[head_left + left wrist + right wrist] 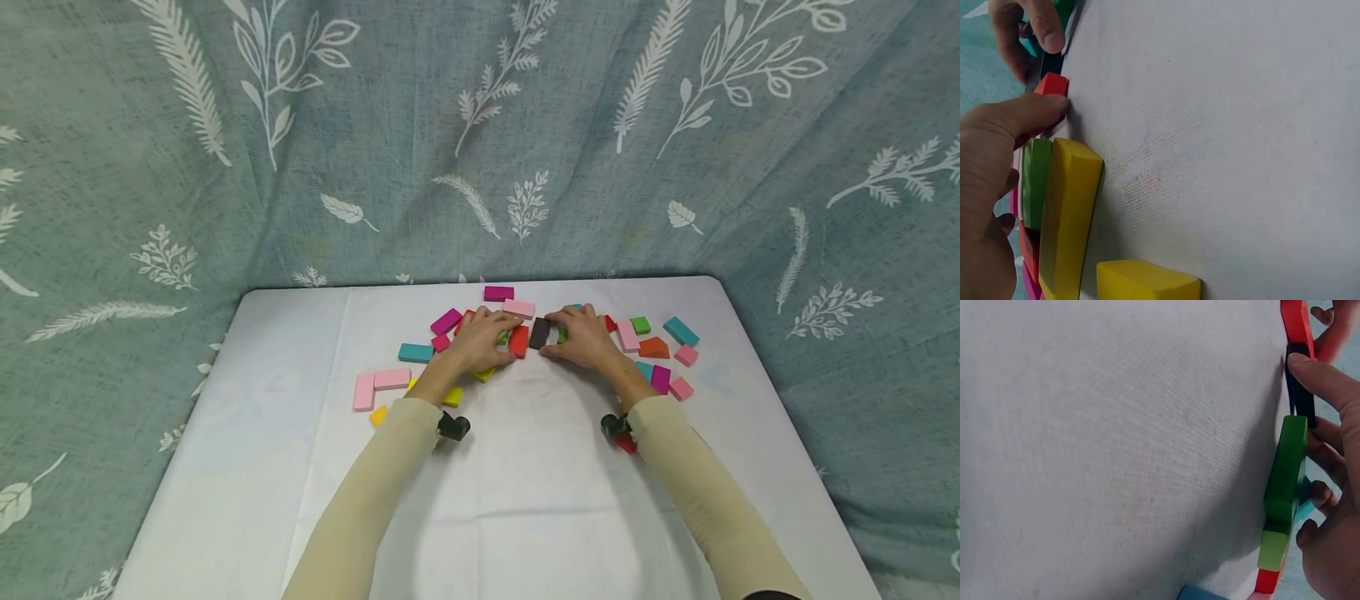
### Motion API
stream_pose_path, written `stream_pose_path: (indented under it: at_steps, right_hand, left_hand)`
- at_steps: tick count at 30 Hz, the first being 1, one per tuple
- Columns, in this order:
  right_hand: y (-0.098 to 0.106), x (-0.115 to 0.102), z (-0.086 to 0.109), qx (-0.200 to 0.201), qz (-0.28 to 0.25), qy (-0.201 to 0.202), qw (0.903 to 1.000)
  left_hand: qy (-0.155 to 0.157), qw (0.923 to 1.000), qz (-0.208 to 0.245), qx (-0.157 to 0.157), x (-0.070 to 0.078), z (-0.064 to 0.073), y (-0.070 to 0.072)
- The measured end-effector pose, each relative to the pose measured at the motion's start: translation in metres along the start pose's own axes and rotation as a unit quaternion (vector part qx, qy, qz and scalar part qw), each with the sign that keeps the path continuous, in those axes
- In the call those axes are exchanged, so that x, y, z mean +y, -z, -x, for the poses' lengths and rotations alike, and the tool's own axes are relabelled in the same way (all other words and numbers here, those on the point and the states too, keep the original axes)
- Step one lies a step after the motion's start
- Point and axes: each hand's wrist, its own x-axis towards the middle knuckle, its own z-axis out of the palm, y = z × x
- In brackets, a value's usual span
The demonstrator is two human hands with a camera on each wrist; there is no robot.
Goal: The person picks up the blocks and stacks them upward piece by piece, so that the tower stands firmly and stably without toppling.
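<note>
My left hand (478, 343) pinches a red block (519, 342) between thumb and fingers, near the table's far side. Facing it, my right hand (587, 340) pinches a black block (539, 333). The two blocks lie close together; the right wrist view shows the red block (1297, 322) end to end with the black block (1301, 394). Beside my left hand are a green block (1037, 181) and a long yellow block (1072, 206). Near my right fingers lies a dark green block (1287, 465), with a light green one (1272, 549) at its end. My hands hide some blocks.
Pink blocks (392, 379), teal blocks (416, 353) and yellow blocks (452, 397) lie to the left. On the right are an orange block (654, 348), a teal block (681, 331) and several others. The white table (525, 517) meets a leaf-patterned curtain (420, 150) behind.
</note>
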Motion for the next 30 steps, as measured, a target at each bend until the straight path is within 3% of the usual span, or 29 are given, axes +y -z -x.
stream_pose_path:
  at_steps: [7,15,23,30]
  right_hand:
    - [0.006,0.001,0.014,-0.012,-0.062,0.022,0.9978]
    - [0.004,-0.016,0.048,-0.037,-0.101,0.084,0.9907]
    - [-0.012,-0.033,0.087,-0.072,-0.089,0.088,0.9895]
    - [-0.021,-0.044,0.101,-0.075,-0.048,0.091,0.9919]
  left_hand:
    - [-0.017,0.9978,0.056,0.03,0.006,0.015,0.005]
    - [-0.022,0.9959,0.067,0.056,0.018,0.062,-0.001]
    - [-0.015,0.9985,0.052,0.011,0.033,0.102,-0.017]
    - [-0.017,0.9995,0.018,0.017,0.039,0.111,-0.025]
